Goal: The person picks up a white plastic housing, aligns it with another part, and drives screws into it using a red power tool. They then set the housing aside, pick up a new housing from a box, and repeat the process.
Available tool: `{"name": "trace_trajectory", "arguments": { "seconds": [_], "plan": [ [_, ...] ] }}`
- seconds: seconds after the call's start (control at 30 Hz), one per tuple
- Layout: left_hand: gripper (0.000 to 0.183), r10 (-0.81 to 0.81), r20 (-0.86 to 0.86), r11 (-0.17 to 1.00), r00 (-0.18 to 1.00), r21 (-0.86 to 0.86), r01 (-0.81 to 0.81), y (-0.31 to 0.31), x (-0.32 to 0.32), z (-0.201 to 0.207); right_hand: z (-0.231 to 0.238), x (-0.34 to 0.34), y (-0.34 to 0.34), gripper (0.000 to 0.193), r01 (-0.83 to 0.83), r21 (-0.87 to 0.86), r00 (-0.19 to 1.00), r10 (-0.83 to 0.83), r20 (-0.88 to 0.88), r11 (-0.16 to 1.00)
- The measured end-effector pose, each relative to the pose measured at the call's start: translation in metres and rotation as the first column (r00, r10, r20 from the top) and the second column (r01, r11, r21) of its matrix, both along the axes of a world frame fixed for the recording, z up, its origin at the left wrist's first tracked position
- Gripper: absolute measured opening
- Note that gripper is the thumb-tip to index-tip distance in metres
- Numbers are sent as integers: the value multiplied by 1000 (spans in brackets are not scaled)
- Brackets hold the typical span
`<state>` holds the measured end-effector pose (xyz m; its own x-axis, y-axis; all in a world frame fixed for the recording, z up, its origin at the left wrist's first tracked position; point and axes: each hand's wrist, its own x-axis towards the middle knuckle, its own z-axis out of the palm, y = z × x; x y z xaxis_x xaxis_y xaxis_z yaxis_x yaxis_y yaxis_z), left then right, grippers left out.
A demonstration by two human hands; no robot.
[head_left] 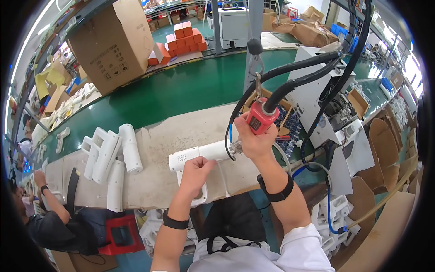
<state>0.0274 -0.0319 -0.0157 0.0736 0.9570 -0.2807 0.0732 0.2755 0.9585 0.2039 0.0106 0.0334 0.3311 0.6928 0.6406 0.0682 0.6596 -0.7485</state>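
On the worktable in front of me lies a white plastic housing [194,154], a tube-shaped body with a handle frame toward me and a patch of small holes at its left end. My right hand [257,141] is wrapped round a red power screwdriver [261,117] that hangs from a metal hook and has a thick black hose. Its lower end is at the housing's right end; whether it touches cannot be made out. My left hand [195,173] is closed in a pinch over the housing's middle, and whatever the fingers hold is hidden.
Several white housings [106,156] lie together at the left. Behind the table runs a green conveyor belt [190,86], with orange boxes [183,40] and a big carton [113,47] beyond. Small dark parts [294,131] fill a box at right. A co-worker [59,226] sits at far left.
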Motion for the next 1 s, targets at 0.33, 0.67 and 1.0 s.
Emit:
{"name": "trace_trajectory", "arguments": {
  "seconds": [0.33,0.67,1.0],
  "plan": [
    [35,-113,-404,963,908,180,201,-17,21,16,82,-20,-47,22,-168,-23,978,164,-126,986],
    [23,53,-257,881,965,467,76,-22,13,-4,103,-46,-63,18,-264,70,953,271,-137,962],
    [18,153,-392,758,907,635,146,-24,-2,5,113,-56,-72,23,-312,55,943,316,-103,948]
  ]
}}
